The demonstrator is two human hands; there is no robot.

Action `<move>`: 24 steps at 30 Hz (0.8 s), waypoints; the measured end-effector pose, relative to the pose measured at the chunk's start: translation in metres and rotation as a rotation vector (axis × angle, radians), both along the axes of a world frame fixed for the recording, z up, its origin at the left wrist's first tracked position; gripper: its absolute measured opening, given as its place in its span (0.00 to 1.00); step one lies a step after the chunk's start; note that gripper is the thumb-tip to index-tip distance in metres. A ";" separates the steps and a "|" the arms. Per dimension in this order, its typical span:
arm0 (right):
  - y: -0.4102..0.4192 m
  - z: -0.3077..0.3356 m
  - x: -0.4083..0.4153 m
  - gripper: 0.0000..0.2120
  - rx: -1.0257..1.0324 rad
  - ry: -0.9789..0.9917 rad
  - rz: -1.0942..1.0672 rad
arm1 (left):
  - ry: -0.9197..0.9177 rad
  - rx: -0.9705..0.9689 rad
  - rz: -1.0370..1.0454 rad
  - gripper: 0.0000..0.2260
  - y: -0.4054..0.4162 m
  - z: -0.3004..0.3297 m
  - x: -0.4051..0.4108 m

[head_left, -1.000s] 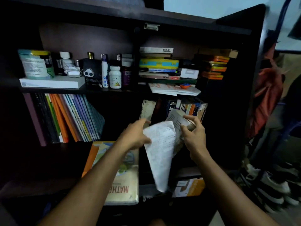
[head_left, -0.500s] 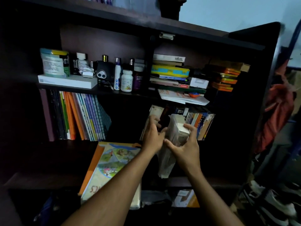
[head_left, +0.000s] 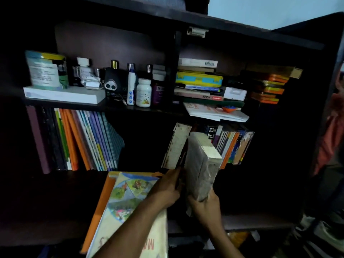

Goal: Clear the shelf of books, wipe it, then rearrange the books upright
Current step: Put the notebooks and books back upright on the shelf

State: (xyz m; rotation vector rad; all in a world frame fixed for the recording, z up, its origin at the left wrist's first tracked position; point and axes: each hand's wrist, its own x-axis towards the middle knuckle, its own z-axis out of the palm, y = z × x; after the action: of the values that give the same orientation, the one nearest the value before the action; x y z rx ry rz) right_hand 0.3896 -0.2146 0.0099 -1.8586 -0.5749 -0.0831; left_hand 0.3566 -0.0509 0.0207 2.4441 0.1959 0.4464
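Note:
A thick worn book [head_left: 202, 164] with a grey paper cover stands tilted at the front of the dark middle shelf [head_left: 256, 218]. My right hand [head_left: 204, 205] grips its lower end from below. My left hand [head_left: 167, 187] presses against its left side, fingers reaching between it and a pale worn book [head_left: 176, 146] leaning behind. Upright books [head_left: 232, 146] stand to the right on the same shelf. A row of slanting thin books [head_left: 83, 140] fills the left part.
Flat maths books [head_left: 128, 211] stick out over the shelf's front edge under my left arm. The upper shelf holds bottles [head_left: 143, 92], a white box [head_left: 63, 94] and stacked flat books [head_left: 199, 82]. Shoes [head_left: 327, 233] lie on the floor at the right.
The loose white paper has been folded around the thick book. Both hands dropped from its top to its lower end, and the book now stands tilted on the shelf.

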 end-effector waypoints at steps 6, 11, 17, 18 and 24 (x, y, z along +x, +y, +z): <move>-0.002 -0.003 0.003 0.17 0.018 -0.002 0.007 | 0.209 0.409 0.229 0.26 0.010 0.000 -0.005; 0.003 -0.004 0.003 0.18 0.016 0.072 0.038 | 0.312 0.398 0.261 0.24 0.022 0.002 -0.019; 0.052 -0.006 -0.022 0.18 0.119 0.137 0.135 | 0.319 0.318 0.367 0.29 0.051 0.008 -0.047; 0.064 -0.007 -0.026 0.18 0.137 0.142 0.142 | 0.307 0.302 0.394 0.31 0.054 0.008 -0.051; 0.135 0.001 -0.017 0.22 0.219 0.083 0.156 | 0.228 0.195 0.428 0.39 0.062 0.008 -0.054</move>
State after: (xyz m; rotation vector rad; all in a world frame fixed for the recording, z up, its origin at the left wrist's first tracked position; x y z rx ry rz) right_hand 0.3725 -0.0797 0.0113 -1.5921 -0.6252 0.0336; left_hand 0.3023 0.0113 0.0286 2.6413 0.8174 0.3799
